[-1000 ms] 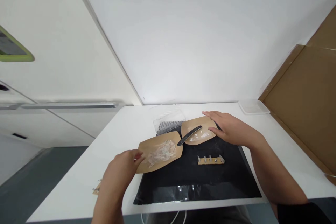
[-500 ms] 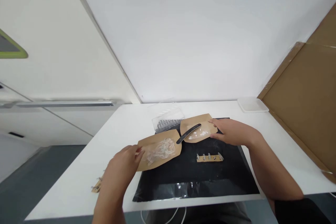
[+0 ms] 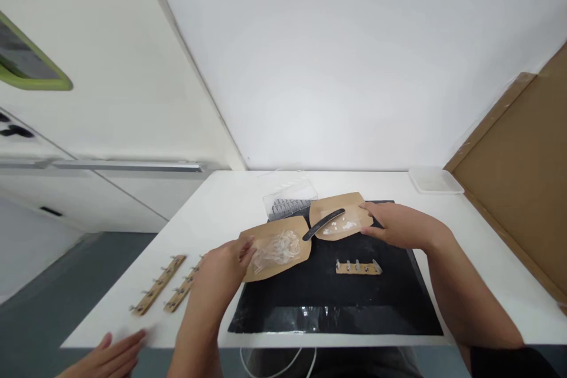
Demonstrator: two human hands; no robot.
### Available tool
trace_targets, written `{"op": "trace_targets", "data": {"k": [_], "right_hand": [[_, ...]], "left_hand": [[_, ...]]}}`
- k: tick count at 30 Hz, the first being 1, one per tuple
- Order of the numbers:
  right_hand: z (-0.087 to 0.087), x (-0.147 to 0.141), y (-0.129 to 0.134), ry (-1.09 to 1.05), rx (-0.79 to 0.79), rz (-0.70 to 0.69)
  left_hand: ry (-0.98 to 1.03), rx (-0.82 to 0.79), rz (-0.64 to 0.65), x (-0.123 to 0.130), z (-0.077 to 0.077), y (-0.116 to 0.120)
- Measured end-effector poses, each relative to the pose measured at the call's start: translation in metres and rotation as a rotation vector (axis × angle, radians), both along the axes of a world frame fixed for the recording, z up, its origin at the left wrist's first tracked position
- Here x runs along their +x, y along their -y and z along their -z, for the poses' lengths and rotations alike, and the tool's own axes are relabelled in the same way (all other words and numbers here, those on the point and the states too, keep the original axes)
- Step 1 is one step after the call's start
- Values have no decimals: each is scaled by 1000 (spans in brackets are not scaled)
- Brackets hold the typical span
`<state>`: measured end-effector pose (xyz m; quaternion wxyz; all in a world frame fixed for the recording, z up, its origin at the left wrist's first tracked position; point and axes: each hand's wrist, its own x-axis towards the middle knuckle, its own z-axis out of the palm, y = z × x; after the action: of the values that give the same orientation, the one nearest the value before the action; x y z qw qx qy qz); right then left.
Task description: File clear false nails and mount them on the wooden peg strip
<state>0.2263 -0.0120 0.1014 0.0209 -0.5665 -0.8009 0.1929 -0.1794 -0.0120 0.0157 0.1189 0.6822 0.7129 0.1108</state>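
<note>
My left hand (image 3: 224, 274) is closed at the left edge of a brown paper tray (image 3: 302, 257) holding a heap of clear plastic nail tips (image 3: 283, 247). My right hand (image 3: 396, 224) grips the right edge of a second brown tray (image 3: 319, 208) between thumb and fingers; small white pieces (image 3: 348, 225) lie in it. A black curved nail file (image 3: 325, 222) bridges the two trays. On the black mat (image 3: 305, 292) in front lies a short wooden strip (image 3: 358, 269) with several clear tips standing on it.
Two wooden strips with small stands, one outermost (image 3: 158, 286) and one partly behind my forearm (image 3: 179, 295), lie at left. Another person's hand (image 3: 113, 357) reaches in at bottom left. A clear box (image 3: 290, 198), a white plastic container (image 3: 435, 181) and a cardboard panel (image 3: 518, 171) stand behind.
The view has shifted, bringing the two wooden strips at left into sight. Another person's hand has appeared at bottom left. My hands stay at the trays.
</note>
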Motion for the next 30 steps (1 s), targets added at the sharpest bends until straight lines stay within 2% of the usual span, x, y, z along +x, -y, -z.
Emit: {"op": "trace_targets", "data": {"k": [10, 15, 21, 26, 30], "right_hand": [[1, -3, -2, -1, -23, -29], [4, -5, -1, 67, -33, -31], [4, -8, 5, 23, -15, -45], [-6, -12, 26, -86, 17, -109], [-4, -11, 62, -203, -69, -81]], "left_hand": [[127, 61, 28, 10, -1, 11], [121, 91, 69, 13, -2, 14], [92, 122, 72, 10, -5, 20], [90, 139, 34, 9, -2, 19], [110, 148, 1, 9, 4, 11]]}}
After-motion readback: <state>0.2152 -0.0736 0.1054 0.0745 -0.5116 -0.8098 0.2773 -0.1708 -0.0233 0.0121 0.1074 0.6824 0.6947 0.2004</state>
